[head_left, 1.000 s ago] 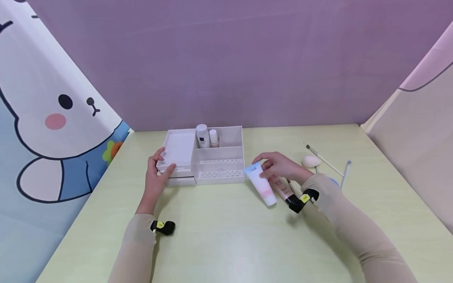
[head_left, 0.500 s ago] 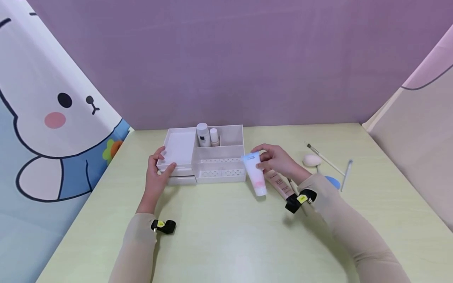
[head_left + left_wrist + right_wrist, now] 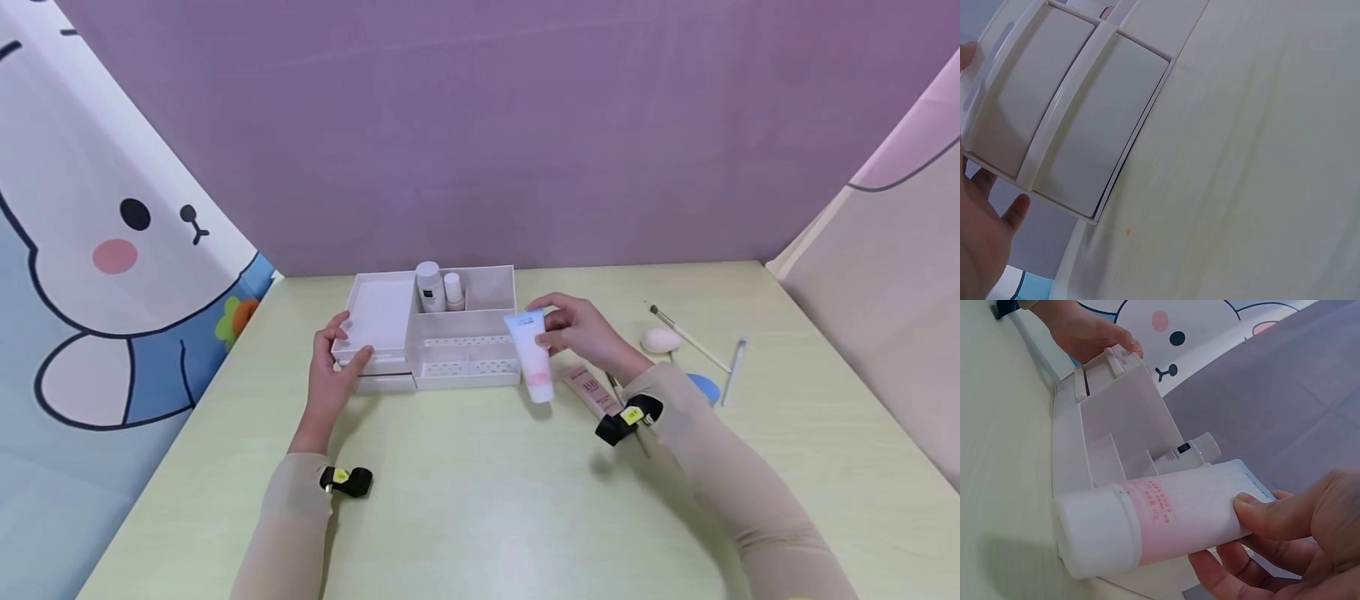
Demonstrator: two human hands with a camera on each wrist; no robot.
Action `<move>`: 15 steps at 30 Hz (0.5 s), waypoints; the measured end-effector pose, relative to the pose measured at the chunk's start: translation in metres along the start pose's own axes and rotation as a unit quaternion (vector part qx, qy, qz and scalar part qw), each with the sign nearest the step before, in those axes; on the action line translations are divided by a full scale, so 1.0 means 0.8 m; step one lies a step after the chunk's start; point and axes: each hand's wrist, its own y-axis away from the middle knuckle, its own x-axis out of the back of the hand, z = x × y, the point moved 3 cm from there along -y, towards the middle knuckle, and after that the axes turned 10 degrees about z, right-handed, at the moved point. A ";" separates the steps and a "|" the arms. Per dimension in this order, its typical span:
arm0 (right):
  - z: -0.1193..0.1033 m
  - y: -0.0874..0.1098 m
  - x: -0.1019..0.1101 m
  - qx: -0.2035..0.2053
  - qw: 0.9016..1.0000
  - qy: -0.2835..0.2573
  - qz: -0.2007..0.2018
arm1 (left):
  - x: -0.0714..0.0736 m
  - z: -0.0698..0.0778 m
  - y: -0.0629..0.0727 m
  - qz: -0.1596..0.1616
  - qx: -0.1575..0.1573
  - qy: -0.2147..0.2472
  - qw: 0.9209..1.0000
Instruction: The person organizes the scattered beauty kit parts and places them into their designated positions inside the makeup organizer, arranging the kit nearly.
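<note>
My right hand [image 3: 581,329] pinches a white squeeze tube [image 3: 532,358] with a blue crimped end and a pink band, thumb on its near side. The tube's white cap points down in the head view, just off the right side of a white desktop organizer [image 3: 468,383]. With thumb and fingers spread round its front left corner, my left hand [image 3: 336,367] holds the organizer. Two drawer fronts [image 3: 1100,125] fill the left wrist view. A white-capped bottle [image 3: 1188,455] shows behind the tube in the right wrist view; a smaller bottle [image 3: 453,292] stands beside it in the back compartment.
A BB cream tube [image 3: 591,390] lies under my right wrist, with a thin brush partly hidden beside it. Farther right lie a pale makeup sponge [image 3: 660,339], a makeup brush [image 3: 690,337], a blue round item [image 3: 705,387] and a slim pale stick [image 3: 735,371].
The right hand has moved left and away from me with the squeeze tube, which has turned more upright and come nearer the organizer. The left hand keeps its place.
</note>
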 end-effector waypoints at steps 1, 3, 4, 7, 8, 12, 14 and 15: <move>-0.002 0.000 -0.001 0.003 1.000 -0.003 0.002 | 0.000 0.000 0.000 0.000 0.000 0.000 1.000; -0.007 -0.001 -0.002 0.008 1.000 -0.007 0.009 | 0.000 0.000 0.000 0.001 -0.001 0.000 1.000; -0.009 -0.002 -0.002 0.014 1.000 -0.010 0.012 | 0.000 0.000 -0.001 0.001 -0.001 0.002 1.000; -0.015 -0.006 -0.004 0.026 0.999 -0.020 0.026 | 0.000 -0.001 -0.001 0.001 -0.004 0.004 1.000; -0.016 -0.007 -0.004 0.031 0.999 -0.024 0.031 | 0.000 -0.001 -0.001 0.001 -0.004 0.004 1.000; -0.019 -0.012 -0.006 0.044 0.997 -0.041 0.052 | 0.001 -0.001 0.000 0.001 -0.004 -0.002 1.000; -0.020 -0.014 -0.007 0.047 0.996 -0.049 0.063 | 0.001 -0.001 0.001 0.002 -0.005 -0.004 1.000; -0.021 -0.015 -0.007 0.050 0.995 -0.052 0.067 | 0.001 0.000 0.001 0.002 -0.005 -0.005 1.000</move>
